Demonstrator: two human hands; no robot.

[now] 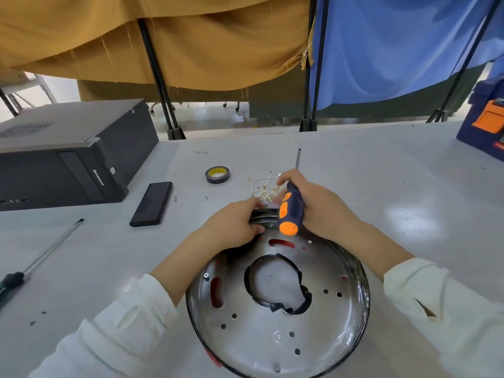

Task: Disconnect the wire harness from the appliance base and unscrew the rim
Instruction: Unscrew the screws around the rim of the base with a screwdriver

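Left hand [234,223] pinches rim [364,293]; right hand [308,203] fingers wrapped round screwdriver [290,210]. Hold base [272,336] steady, pull wires [264,190] gently.

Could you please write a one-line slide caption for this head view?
Right hand holds an orange-and-navy screwdriver while left hand grips the far rim of the metal appliance base.

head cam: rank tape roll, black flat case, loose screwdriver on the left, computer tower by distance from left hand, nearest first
From the left hand:
1. Tape roll, just beyond it, up the table.
2. Black flat case, to its left.
3. Loose screwdriver, far left near the table edge.

Computer tower, far back left: too close to the screwdriver to rank.
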